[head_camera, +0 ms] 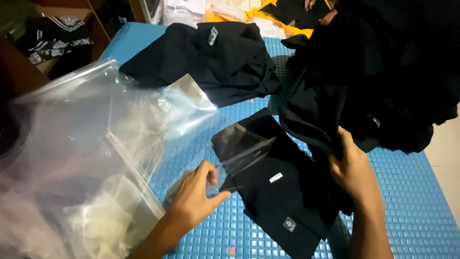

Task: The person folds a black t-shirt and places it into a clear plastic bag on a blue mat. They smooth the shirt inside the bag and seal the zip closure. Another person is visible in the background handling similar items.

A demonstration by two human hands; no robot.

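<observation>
Head view: left hand (194, 194) pinches the clear sleeve's (242, 148) near edge; folded black shirt (275, 192) lies just right of those fingers on the blue tabletop (412, 201), long axis diagonal; right hand (354, 170) grips its far side

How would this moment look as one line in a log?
left hand: pinching clear bag | right hand: gripping folded black garment | surface: blue mat

Work surface: blue gridded mat (412, 201). Pale floor (448, 144) at right edge. Brown cardboard box (72, 12) upper left. Lighting dim.
</observation>
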